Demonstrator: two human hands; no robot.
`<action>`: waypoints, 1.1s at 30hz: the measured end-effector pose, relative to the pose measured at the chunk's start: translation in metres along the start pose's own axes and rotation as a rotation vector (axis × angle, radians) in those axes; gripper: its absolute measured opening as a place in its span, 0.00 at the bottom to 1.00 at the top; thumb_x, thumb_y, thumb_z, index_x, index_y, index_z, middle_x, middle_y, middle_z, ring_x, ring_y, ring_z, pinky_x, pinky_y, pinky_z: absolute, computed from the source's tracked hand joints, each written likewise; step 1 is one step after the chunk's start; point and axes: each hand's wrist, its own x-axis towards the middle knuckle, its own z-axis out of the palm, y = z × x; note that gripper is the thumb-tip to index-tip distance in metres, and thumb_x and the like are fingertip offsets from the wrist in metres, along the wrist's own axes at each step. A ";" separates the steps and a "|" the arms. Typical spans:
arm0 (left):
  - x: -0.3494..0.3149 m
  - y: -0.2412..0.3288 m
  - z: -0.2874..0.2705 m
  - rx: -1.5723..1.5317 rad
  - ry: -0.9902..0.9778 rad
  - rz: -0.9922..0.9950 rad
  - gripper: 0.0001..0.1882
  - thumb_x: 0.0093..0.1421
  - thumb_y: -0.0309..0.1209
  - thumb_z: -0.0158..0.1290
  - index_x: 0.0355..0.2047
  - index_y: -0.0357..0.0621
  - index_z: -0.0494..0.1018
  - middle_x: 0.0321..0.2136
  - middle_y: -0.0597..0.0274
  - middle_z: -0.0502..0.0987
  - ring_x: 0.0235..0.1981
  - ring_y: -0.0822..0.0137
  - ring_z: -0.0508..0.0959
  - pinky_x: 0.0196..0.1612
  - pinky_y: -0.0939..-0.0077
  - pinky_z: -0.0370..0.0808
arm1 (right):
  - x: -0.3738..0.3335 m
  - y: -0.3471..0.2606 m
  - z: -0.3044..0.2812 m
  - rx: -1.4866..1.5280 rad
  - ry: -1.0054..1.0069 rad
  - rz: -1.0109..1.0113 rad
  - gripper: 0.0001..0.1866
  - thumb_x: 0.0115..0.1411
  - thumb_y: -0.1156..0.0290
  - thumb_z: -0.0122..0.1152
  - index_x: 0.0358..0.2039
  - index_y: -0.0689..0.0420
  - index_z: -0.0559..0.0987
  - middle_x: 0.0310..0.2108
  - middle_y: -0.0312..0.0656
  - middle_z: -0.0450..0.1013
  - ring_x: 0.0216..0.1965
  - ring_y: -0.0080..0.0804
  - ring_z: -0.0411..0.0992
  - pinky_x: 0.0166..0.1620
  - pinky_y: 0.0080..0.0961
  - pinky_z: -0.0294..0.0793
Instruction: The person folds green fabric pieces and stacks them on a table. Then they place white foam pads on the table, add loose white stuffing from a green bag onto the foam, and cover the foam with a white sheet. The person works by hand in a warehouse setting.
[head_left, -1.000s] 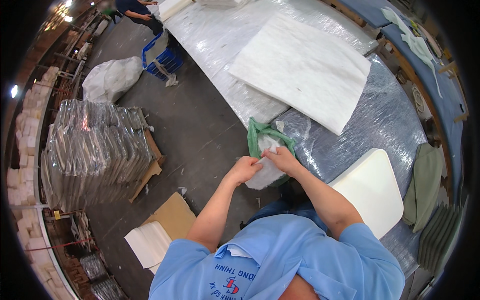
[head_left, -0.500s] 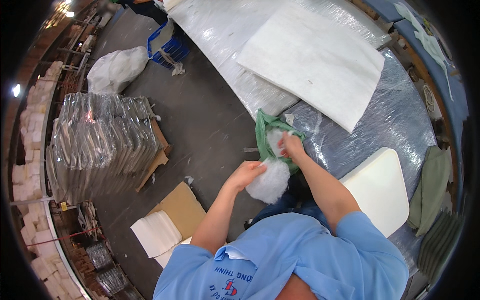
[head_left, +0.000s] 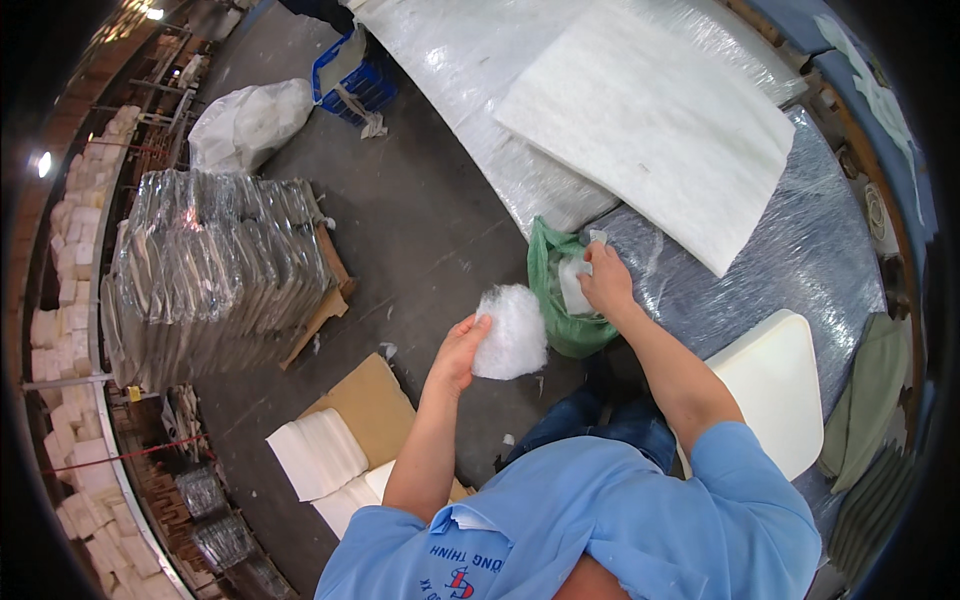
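Note:
My left hand (head_left: pixel 460 354) grips the edge of a flat clump of white fibre wadding (head_left: pixel 511 334), held over the dark floor. To its right hangs a green plastic bag (head_left: pixel 548 275), with its mouth open and white material (head_left: pixel 573 288) showing inside. My right hand (head_left: pixel 607 279) is closed at the bag's right rim, fingertips pinched next to the white material. Its fingers hide what they hold. A small whitish scrap (head_left: pixel 598 237) sticks up beside those fingertips.
Plastic-wrapped slabs (head_left: pixel 740 250) bear a large white sheet of padding (head_left: pixel 655 130). A cream cushion (head_left: pixel 770 390) lies at the right. On the left are a stack of wrapped panels (head_left: pixel 215 270), a white sack (head_left: pixel 250 125), a blue basket (head_left: pixel 365 90) and cardboard (head_left: pixel 370 405).
My left hand has carried the wadding leftward and up, away from the bag. My right hand has shifted from inside the bag's mouth to its right rim.

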 end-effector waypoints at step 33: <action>0.025 0.016 0.109 0.389 -0.325 -0.004 0.21 0.64 0.32 0.63 0.55 0.38 0.76 0.47 0.61 0.82 0.45 0.68 0.82 0.51 0.69 0.79 | -0.113 -0.014 -0.038 1.390 -0.190 0.166 0.22 0.62 0.75 0.68 0.56 0.62 0.77 0.50 0.41 0.78 0.52 0.30 0.76 0.56 0.32 0.75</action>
